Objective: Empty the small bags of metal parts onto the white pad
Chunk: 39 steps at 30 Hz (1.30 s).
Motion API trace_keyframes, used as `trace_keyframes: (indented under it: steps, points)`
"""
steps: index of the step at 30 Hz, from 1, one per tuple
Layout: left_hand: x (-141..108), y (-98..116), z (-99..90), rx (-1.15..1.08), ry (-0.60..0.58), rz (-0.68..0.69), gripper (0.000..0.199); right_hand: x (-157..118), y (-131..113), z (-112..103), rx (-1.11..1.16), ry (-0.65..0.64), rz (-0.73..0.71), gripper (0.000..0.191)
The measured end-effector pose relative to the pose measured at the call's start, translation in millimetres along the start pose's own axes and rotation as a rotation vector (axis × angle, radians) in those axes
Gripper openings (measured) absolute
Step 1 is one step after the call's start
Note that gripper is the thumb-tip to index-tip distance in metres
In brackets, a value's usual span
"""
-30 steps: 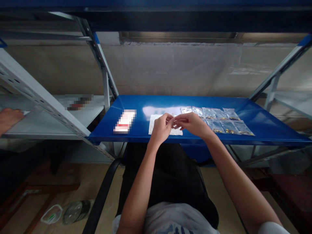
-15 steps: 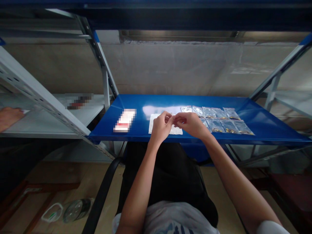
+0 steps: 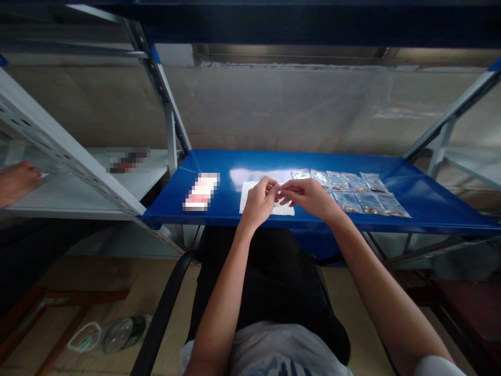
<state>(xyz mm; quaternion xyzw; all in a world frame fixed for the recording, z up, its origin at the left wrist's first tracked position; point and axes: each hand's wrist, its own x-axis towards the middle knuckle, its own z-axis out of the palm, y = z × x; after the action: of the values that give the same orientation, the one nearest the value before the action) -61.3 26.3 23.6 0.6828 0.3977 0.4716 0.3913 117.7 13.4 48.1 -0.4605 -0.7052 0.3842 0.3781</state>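
My left hand [image 3: 260,200] and my right hand [image 3: 307,197] meet fingertip to fingertip over a white sheet [image 3: 246,196] that looks like paper or cloth. The fingers of both hands are pinched together. A tiny pale thing seems to sit between them, too small to name. To the right of my right hand lie two rows of clear zip bags [image 3: 368,203], several in all, with small yellowish and dark pieces inside. My right hand and forearm cover part of the nearest bags.
The blue shelf [image 3: 164,206] bears everything, with another blue shelf [image 3: 250,26] overhead. At its left lies a blurred-out pale rectangular item [image 3: 201,191]. Metal posts [image 3: 172,99] stand at both sides. Another person's hand [image 3: 19,183] rests on the white shelf [image 3: 148,172] at left.
My right hand's fingers have shifted slightly and spread a little at the pinch. My left hand stays nearly in place. The other person's hand at left has moved slightly.
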Motion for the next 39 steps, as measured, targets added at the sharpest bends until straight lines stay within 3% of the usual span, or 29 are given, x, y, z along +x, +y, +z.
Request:
trace_keyframes:
  steps: [9,16,20,26,33,39]
  points:
    - [-2.4,7.0,1.7,0.095,0.040,0.044,0.006,0.4,-4.0,4.8,-0.036,0.084,0.012,0.021]
    - [-6.8,14.8,8.7,0.262,0.096,0.057,0.011,-1.8,-12.1,8.4,-0.509,0.230,-0.146,0.020]
    - [-6.0,13.9,6.0,0.286,0.071,0.081,0.011,-2.7,-10.3,10.9,-0.644,0.267,-0.178,0.018]
    - [-6.4,16.6,5.2,0.324,0.079,0.076,0.013,-2.5,-6.8,13.2,-0.688,0.269,-0.168,0.019]
    - [-9.8,23.7,8.3,0.361,0.123,0.040,0.017,-3.8,-6.9,4.2,-0.748,0.467,-0.093,0.020]
    - [-9.0,19.7,11.2,0.335,0.231,0.119,0.013,-9.6,-19.3,19.6,-0.684,0.413,-0.102,0.018]
